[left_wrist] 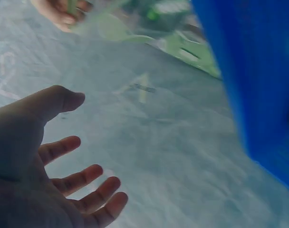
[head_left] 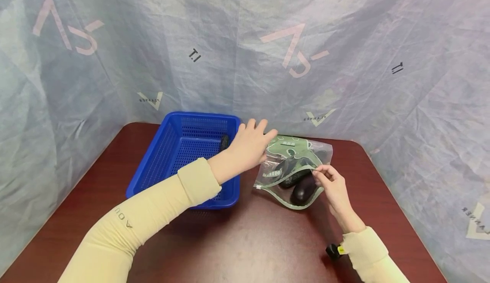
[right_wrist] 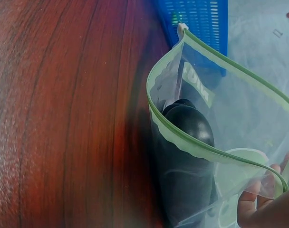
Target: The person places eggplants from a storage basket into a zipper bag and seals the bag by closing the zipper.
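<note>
My right hand (head_left: pixel 334 187) pinches the right end of the opening of a clear zip bag (head_left: pixel 325 149) with green trim and green print. The bag's mouth gapes toward me, its white slider (right_wrist: pixel 182 27) at the far end from that hand. Inside lies a glossy dark eggplant (head_left: pixel 303 191), beside a dark, rough-skinned long vegetable (head_left: pixel 292 179). My left hand (head_left: pixel 249 144) is raised between the bag and a blue basket (head_left: pixel 153 159), fingers spread and holding nothing. In the left wrist view its palm and separated fingers (left_wrist: pixel 59 151) show plainly.
One dark, rough, elongated vegetable (head_left: pixel 224 141) lies in the basket along its right side, partly behind my left hand. Basket and bag rest on a reddish-brown wooden table (head_left: pixel 252 240). Grey-blue printed sheeting (head_left: pixel 214 78) hangs close behind the table and at both sides.
</note>
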The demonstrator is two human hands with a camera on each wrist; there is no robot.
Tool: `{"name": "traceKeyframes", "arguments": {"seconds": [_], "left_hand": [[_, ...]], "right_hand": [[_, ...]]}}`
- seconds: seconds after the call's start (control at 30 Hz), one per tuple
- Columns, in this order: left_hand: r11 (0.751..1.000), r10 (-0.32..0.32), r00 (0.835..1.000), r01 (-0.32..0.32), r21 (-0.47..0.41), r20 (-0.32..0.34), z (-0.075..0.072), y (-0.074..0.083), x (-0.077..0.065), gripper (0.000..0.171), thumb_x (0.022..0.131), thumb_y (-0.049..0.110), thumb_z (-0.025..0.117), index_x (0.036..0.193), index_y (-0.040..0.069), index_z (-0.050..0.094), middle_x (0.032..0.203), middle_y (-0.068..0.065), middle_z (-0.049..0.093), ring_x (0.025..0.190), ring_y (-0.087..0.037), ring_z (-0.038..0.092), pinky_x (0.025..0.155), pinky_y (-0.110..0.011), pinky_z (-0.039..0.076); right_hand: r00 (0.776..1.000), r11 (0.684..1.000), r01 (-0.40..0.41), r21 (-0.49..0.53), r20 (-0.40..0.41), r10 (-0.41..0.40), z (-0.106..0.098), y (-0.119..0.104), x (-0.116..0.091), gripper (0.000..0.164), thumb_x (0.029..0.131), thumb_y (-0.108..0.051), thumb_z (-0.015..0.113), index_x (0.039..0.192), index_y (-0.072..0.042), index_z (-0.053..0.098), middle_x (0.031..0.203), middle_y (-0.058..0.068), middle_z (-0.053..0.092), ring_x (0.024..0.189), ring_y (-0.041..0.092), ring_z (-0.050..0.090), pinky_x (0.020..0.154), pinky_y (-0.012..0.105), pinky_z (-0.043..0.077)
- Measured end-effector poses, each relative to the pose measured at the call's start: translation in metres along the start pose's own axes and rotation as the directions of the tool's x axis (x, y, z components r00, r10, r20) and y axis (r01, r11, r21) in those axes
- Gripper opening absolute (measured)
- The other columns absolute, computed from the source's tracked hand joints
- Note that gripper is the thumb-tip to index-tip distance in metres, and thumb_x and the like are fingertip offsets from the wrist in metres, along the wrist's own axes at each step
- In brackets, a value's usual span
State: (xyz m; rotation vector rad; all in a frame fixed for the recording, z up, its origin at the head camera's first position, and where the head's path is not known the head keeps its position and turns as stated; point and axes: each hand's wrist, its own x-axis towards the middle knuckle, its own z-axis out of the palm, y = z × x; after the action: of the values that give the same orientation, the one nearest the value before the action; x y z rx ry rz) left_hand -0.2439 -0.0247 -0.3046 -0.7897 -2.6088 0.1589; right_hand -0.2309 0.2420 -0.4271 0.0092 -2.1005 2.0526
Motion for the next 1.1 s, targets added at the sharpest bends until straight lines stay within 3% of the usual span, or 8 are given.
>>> {"name": "traceKeyframes", "arguments": {"seconds": [0.17, 0.4, 0.93, 1.1], "left_hand": [[0.998, -0.061, 0.995, 0.062, -0.016, 0.076, 0.015, -0.022, 0.004, 0.058, 0.082, 0.038, 0.068, 0.133, 0.022, 0.045, 0.127, -0.012, 0.044, 0.104, -0.034, 0.045, 0.075, -0.043, 0.042], [0.984, -0.145, 0.965, 0.163, -0.067, 0.218, 0.033, -0.047, 0.005, 0.069, 0.084, 0.044, 0.067, 0.142, 0.021, 0.036, 0.140, -0.017, 0.035, 0.118, -0.039, 0.041, 0.087, -0.052, 0.040], [0.945, -0.229, 0.914, 0.291, -0.148, 0.335, 0.090, -0.098, -0.003, 0.072, 0.083, 0.038, 0.069, 0.143, 0.015, 0.035, 0.141, -0.023, 0.035, 0.123, -0.047, 0.037, 0.093, -0.061, 0.036], [0.929, -0.242, 0.889, 0.328, -0.172, 0.389, 0.102, -0.107, -0.005, 0.074, 0.083, 0.039, 0.069, 0.144, 0.014, 0.034, 0.144, -0.023, 0.032, 0.126, -0.047, 0.034, 0.096, -0.062, 0.033]], "right_hand": [[1.000, 1.000, 0.010, -0.002, -0.010, -0.010, 0.002, 0.001, -0.001, 0.014, 0.088, -0.005, 0.062, 0.094, 0.005, 0.055, 0.069, -0.004, 0.054, 0.066, 0.008, 0.052, 0.062, 0.021, 0.046], [1.000, 1.000, -0.005, 0.002, -0.012, 0.005, 0.001, 0.003, -0.002, 0.014, 0.087, -0.005, 0.063, 0.094, 0.005, 0.055, 0.068, -0.006, 0.054, 0.066, 0.007, 0.051, 0.064, 0.021, 0.047], [1.000, 1.000, 0.000, 0.019, -0.010, 0.000, 0.001, 0.002, -0.001, 0.018, 0.086, -0.008, 0.065, 0.093, 0.005, 0.056, 0.067, -0.006, 0.054, 0.065, 0.007, 0.051, 0.062, 0.020, 0.046], [1.000, 1.000, -0.001, 0.020, -0.007, 0.001, 0.001, 0.001, -0.001, 0.017, 0.086, -0.007, 0.065, 0.094, 0.004, 0.055, 0.068, -0.006, 0.054, 0.065, 0.007, 0.051, 0.061, 0.020, 0.046]]}}
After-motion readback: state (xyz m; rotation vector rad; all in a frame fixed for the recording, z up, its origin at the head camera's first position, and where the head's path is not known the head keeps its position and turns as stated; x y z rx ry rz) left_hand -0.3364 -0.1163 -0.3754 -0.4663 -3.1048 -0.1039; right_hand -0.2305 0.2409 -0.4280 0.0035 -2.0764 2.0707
